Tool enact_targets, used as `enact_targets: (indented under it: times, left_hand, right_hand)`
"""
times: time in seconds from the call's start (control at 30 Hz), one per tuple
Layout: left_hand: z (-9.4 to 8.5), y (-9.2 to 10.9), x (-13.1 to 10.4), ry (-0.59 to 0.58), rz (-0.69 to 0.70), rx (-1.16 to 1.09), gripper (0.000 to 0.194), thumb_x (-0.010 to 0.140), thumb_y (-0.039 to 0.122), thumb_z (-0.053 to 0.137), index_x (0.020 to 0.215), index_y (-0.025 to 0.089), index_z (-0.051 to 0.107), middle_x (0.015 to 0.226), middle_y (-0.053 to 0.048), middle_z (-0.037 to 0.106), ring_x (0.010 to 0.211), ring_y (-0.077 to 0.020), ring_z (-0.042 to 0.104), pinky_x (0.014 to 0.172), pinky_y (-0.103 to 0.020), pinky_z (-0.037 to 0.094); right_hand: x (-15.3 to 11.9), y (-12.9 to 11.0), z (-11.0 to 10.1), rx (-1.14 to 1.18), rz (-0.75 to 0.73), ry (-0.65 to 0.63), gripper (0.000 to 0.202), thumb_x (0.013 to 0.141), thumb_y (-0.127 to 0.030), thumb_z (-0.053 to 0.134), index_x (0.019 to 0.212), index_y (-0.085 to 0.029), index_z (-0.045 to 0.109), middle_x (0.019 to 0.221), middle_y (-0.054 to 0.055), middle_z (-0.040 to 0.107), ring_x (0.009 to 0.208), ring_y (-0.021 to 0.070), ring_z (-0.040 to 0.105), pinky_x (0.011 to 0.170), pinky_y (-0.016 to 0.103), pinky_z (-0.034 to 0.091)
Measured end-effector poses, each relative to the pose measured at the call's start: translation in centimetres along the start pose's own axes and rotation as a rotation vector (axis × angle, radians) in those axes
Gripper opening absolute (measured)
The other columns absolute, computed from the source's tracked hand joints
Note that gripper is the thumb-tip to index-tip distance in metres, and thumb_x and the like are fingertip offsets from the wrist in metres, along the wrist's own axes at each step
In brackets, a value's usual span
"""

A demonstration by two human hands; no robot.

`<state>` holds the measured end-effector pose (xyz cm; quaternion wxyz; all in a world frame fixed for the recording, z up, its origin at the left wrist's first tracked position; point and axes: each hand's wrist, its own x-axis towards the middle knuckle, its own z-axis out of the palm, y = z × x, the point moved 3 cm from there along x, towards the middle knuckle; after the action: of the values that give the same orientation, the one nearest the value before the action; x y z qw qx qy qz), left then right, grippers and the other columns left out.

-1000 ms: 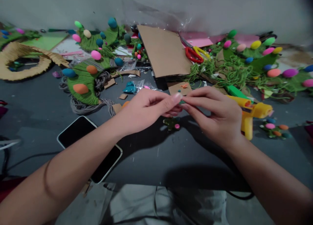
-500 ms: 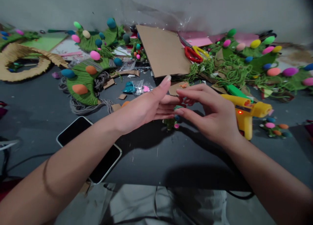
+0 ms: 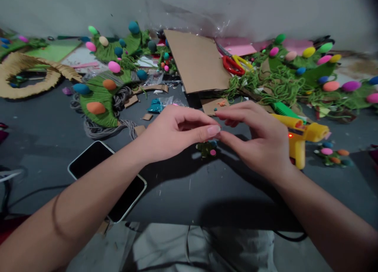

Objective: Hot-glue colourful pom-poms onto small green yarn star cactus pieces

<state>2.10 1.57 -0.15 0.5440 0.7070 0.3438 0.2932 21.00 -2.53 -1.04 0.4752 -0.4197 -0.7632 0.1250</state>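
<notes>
My left hand is above the dark table, its thumb and fingers closed together at the tips; what they hold, if anything, is hidden. Its thumb tip meets the thumb of my right hand. The right hand has its thumb and forefinger apart, with a tiny teal bit at the forefinger tip. Just beneath the fingertips sits a small green piece with a pink ball on it. Right of the right hand lies a yellow glue gun, its red light on.
A phone lies under my left forearm. Behind are a cardboard sheet, red-handled scissors, green yarn and a green wrapped shape with colored balls. A small decorated piece sits at the right.
My left hand has turned from an open palm with stretched fingers to a closed pinch. The teal bit now shows at my right forefinger tip.
</notes>
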Motion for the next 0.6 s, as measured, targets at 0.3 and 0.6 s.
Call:
enact_targets:
  times: [0.3,0.6]
  left_hand:
    - [-0.05,-0.14,0.23,-0.022,-0.021,-0.006,0.027,0.093,0.041,0.072,0.084,0.017,0.079,0.073,-0.002,0.077,0.067,-0.0110,0.070,0.065,-0.018,0.056]
    - [0.14,-0.52,0.17,-0.025,-0.051,-0.072,0.030,0.089,0.046,0.076,0.094,0.018,0.082,0.083,-0.005,0.080,0.075,-0.0147,0.073,0.071,-0.023,0.060]
  right_hand:
    - [0.02,-0.26,-0.18,-0.010,-0.066,-0.022,0.032,0.081,-0.036,0.085,0.111,-0.031,0.078,0.101,0.004,0.077,0.086,0.0198,0.073,0.078,0.035,0.062]
    - [-0.10,-0.45,-0.41,-0.104,-0.123,0.027,0.016,0.091,-0.022,0.074,0.103,-0.030,0.080,0.094,0.004,0.076,0.082,0.0178,0.072,0.074,0.033,0.061]
